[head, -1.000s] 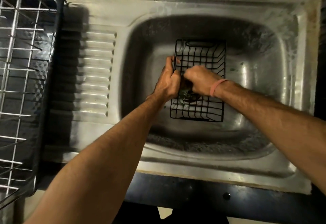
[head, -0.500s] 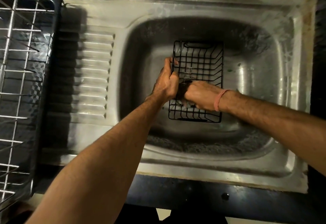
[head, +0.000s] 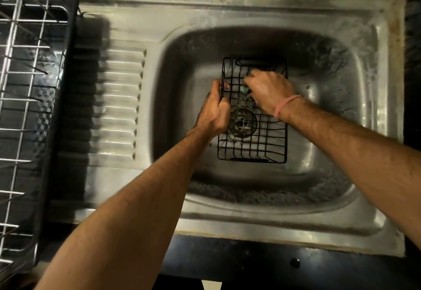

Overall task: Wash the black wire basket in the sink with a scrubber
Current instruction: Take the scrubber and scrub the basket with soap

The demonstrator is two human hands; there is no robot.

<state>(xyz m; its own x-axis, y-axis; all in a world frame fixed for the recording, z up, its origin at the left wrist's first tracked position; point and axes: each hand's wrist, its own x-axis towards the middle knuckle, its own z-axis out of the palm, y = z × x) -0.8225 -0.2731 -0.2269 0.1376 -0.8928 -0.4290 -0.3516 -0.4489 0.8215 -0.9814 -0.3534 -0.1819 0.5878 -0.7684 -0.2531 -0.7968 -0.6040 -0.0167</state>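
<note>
Left hand (head: 215,111) grips basket (head: 252,150) rim; right hand (head: 268,91) pinches scrubber (head: 244,89) inside; dish rack (head: 25,107) left of sink (head: 330,216).

Count: one steel sink (head: 376,66), one black wire basket (head: 268,143), one scrubber (head: 245,89), one drain strainer (head: 242,123), one dish rack (head: 29,107), two hands, left hand (head: 214,114) and right hand (head: 271,89), one pink wristband (head: 284,106).

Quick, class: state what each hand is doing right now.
Left hand: grips the left rim of the black wire basket.
Right hand: inside the basket, fingers curled round a scrubber, mostly hidden.
</note>
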